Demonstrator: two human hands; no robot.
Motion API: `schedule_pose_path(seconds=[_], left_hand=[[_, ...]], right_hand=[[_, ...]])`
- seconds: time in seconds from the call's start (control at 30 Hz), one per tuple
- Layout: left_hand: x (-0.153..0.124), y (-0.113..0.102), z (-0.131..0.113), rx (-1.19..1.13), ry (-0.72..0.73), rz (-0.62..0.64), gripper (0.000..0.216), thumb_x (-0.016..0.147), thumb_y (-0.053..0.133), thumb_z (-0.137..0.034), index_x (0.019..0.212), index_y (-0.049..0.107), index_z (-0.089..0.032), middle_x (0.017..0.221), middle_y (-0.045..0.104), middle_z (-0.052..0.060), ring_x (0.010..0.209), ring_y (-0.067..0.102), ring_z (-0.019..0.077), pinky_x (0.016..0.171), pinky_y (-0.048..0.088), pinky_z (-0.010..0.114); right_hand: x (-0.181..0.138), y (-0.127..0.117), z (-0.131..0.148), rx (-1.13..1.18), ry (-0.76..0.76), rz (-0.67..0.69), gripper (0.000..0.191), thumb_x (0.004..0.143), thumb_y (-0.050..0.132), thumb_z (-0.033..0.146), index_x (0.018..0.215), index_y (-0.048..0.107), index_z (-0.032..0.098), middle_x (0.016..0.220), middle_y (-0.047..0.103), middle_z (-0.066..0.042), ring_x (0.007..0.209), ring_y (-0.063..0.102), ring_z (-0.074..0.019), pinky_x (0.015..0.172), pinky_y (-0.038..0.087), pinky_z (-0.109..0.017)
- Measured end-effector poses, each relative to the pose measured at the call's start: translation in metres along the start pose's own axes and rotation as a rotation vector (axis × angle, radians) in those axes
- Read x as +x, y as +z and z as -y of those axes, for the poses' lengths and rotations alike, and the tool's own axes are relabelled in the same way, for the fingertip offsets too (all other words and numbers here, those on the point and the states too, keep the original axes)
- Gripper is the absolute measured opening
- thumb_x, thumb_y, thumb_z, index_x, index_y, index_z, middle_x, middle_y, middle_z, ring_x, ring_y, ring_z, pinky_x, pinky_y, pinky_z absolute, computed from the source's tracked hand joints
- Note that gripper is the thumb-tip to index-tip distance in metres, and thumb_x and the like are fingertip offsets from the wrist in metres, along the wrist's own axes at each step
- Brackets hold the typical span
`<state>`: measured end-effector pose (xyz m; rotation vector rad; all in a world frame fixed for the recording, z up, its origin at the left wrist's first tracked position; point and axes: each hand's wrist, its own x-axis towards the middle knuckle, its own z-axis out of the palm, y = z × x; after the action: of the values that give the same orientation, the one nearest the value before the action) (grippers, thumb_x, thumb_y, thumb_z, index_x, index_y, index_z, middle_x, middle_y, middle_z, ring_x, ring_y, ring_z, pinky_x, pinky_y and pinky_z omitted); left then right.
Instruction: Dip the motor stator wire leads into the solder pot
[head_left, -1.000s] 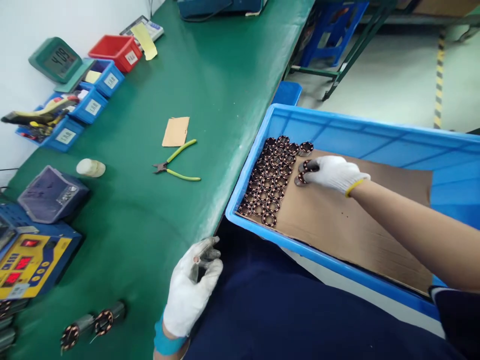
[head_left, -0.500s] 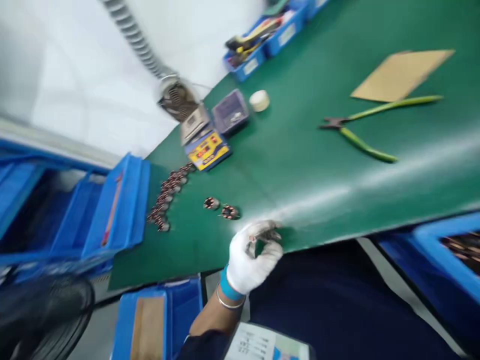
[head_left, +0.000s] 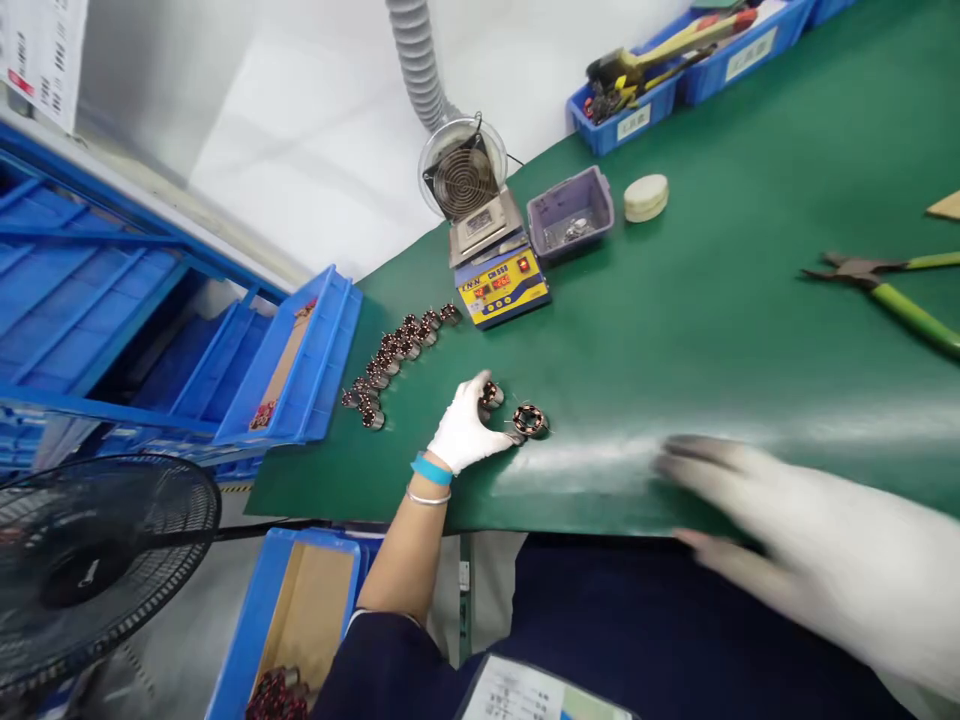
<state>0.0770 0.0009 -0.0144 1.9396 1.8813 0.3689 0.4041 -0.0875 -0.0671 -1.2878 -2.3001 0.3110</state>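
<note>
Left hand [head_left: 463, 432]: one white glove, right in among the parts, fingers parted from the thumb, gap showing; whether they press on anything, I cannot tell!
Nearer core [head_left: 491, 396]: one copper-wound piece, on the desk [head_left: 675, 345], tucked in beside those fingers.
Second core [head_left: 530, 421]: one more, just beside the thumb, wire ends poking out; that makes two apart from the pack.
Pack of cores [head_left: 409, 348]: more than ten, curving along the desk's left side, too crowded for an exact count.
Right hand [head_left: 795, 525]: one glove, a blur above the desk's near edge, thumb and fingers apart, nothing seen between them.
Heating unit [head_left: 502, 288]: one, red digits aglow, near the pack.
Purple bin [head_left: 576, 243]: one, small bits inside, beside the unit.
White tin [head_left: 646, 198]: just one, round.
Pliers [head_left: 874, 281]: one pair, green handles spread, far right.
Fan [head_left: 90, 570]: one, lower left.
</note>
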Motion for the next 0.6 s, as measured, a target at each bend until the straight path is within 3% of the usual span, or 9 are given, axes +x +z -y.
schedule_pose_path(seconds=[0.07,0.13,0.23,0.37,0.5,0.6], left_hand=[[0.002,0.003,-0.005,0.024,0.038,-0.002,0.073,0.069,0.081,-0.021,0.137,0.055,-0.016,0.13,0.064,0.011,0.115,0.065,0.0247,0.103,0.054,0.036],[-0.003,0.007,-0.01,0.032,0.026,-0.018,0.057,0.074,0.074,-0.015,0.129,0.061,-0.018,0.126,0.067,0.01,0.118,0.065,0.0238,0.106,0.052,0.036],[-0.014,0.014,-0.017,0.029,-0.03,-0.032,0.045,0.076,0.074,-0.021,0.12,0.065,-0.021,0.119,0.071,0.009,0.112,0.068,0.0254,0.099,0.055,0.036],[-0.016,0.022,-0.022,0.0,-0.119,-0.011,0.037,0.072,0.08,-0.038,0.104,0.068,-0.022,0.097,0.076,0.01,0.094,0.074,0.0309,0.084,0.059,0.04],[-0.006,0.026,-0.019,-0.089,-0.025,0.046,0.044,0.07,0.081,-0.037,0.11,0.068,-0.023,0.095,0.077,0.01,0.092,0.075,0.0319,0.078,0.059,0.039],[-0.007,0.024,-0.015,-0.231,0.08,0.053,0.047,0.067,0.079,-0.026,0.112,0.068,-0.023,0.098,0.077,0.008,0.091,0.074,0.0269,0.081,0.06,0.037]], right_hand=[[0.045,0.012,0.026,-0.072,-0.197,0.119,0.041,0.095,0.054,0.03,0.135,0.063,0.027,0.147,0.051,-0.01,0.105,0.065,-0.0211,0.081,0.058,-0.034],[0.082,0.02,0.049,-0.174,-0.277,0.278,0.05,0.09,0.053,0.02,0.138,0.062,0.029,0.152,0.047,-0.01,0.093,0.068,-0.021,0.071,0.057,-0.033],[0.11,0.026,0.069,-0.288,-0.184,0.397,0.056,0.091,0.05,0.019,0.146,0.056,0.028,0.154,0.045,-0.012,0.087,0.067,-0.0214,0.064,0.054,-0.031],[0.117,0.025,0.078,-0.333,-0.05,0.416,0.058,0.092,0.047,0.02,0.15,0.051,0.027,0.15,0.047,-0.016,0.087,0.068,-0.0218,0.062,0.052,-0.028],[0.124,0.019,0.094,-0.253,0.128,0.419,0.048,0.097,0.038,0.019,0.139,0.06,0.025,0.137,0.056,-0.02,0.079,0.068,-0.0214,0.063,0.053,-0.031],[0.135,0.011,0.113,-0.155,0.227,0.445,0.047,0.1,0.031,0.018,0.135,0.061,0.01,0.127,0.058,-0.03,0.088,0.07,-0.0288,0.071,0.056,-0.042]])
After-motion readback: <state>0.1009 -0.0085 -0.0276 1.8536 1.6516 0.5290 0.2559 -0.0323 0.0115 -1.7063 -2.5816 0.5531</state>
